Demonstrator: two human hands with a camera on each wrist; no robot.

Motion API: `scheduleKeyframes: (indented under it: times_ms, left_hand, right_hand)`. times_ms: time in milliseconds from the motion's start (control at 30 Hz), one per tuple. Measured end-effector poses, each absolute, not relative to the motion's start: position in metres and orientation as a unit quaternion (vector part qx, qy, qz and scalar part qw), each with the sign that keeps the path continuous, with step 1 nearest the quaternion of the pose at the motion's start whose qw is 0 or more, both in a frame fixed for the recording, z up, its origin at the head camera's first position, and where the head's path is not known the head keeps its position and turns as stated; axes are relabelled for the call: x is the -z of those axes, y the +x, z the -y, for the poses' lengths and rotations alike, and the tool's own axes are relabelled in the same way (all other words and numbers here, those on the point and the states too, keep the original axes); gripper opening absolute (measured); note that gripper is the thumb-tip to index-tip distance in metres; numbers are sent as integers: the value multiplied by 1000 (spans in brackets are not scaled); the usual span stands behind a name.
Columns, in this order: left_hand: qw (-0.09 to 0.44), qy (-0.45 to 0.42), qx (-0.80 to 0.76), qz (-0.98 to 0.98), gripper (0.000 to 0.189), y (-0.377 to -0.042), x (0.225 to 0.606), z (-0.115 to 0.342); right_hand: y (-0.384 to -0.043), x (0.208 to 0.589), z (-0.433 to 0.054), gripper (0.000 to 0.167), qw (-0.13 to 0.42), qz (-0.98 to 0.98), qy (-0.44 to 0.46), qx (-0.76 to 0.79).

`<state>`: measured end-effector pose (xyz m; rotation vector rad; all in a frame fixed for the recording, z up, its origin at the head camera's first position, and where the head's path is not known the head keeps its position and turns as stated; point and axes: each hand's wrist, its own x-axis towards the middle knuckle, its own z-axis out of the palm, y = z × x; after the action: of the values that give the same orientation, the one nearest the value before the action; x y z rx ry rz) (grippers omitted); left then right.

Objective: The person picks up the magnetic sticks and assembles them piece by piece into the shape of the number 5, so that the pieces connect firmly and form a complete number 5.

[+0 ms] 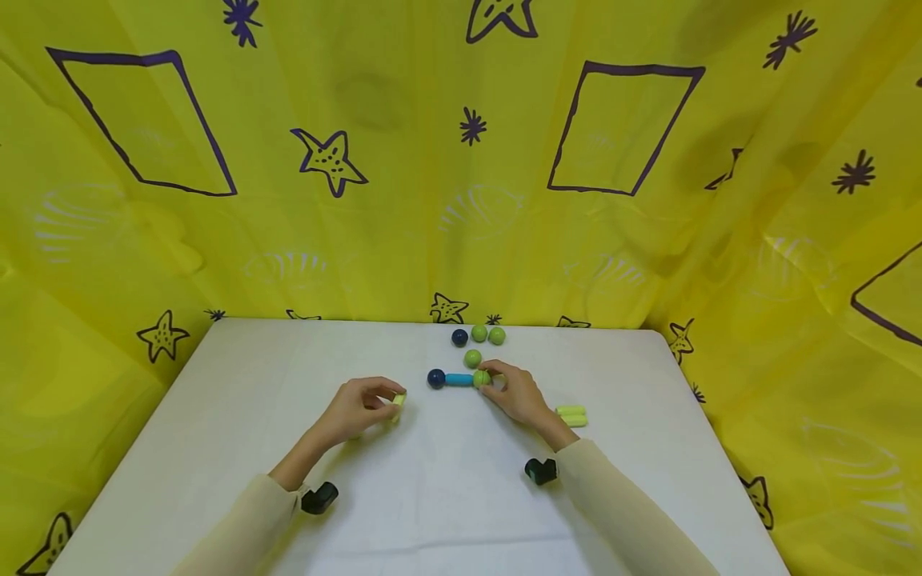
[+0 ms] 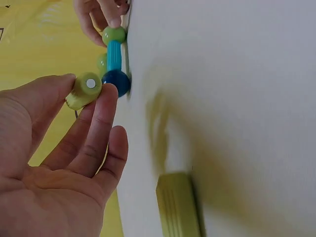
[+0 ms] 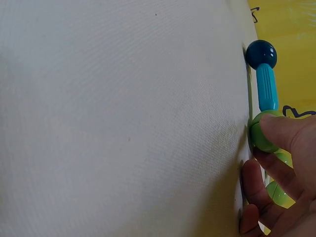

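Observation:
My left hand [image 1: 363, 410] pinches a yellow-green rod [image 2: 84, 91] between thumb and fingertips above the table; a pale round spot shows on the rod's end. My right hand [image 1: 517, 392] grips a green ball [image 3: 264, 131] with thumb and fingers. That ball joins one end of a blue rod [image 1: 458, 380], and a dark blue ball [image 1: 436, 378] sits on the other end, all lying on the table. Another yellow-green rod [image 2: 178, 205] lies below my left hand, mostly hidden in the head view.
Behind the joined piece lie a green ball [image 1: 472, 358], a dark blue ball [image 1: 459, 338] and two more green balls [image 1: 497, 336]. Two yellow-green rods [image 1: 571, 416] lie side by side near my right wrist. A yellow patterned curtain [image 1: 403, 224] surrounds the white table [image 1: 461, 512].

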<state>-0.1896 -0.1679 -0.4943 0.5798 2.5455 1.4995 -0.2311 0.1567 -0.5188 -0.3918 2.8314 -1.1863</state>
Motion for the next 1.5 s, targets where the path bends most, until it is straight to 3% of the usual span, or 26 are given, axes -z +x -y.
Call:
scheduleKeyframes:
  times_ms: [333,667,1500]
  left_hand:
    - [102,206,-519,-823,34,-189,505,141]
    - [46,185,-505,-842,32,-194,512,118]
    - [51,105,-504,-856,30,-206,514,96]
  right_hand:
    - [-232,521,-157,35,26,-915,-125,383]
    - [-232,520,-157,36,27,-916,-116,383]
    - [-232,523,-157,35,23,-917,-123,379]
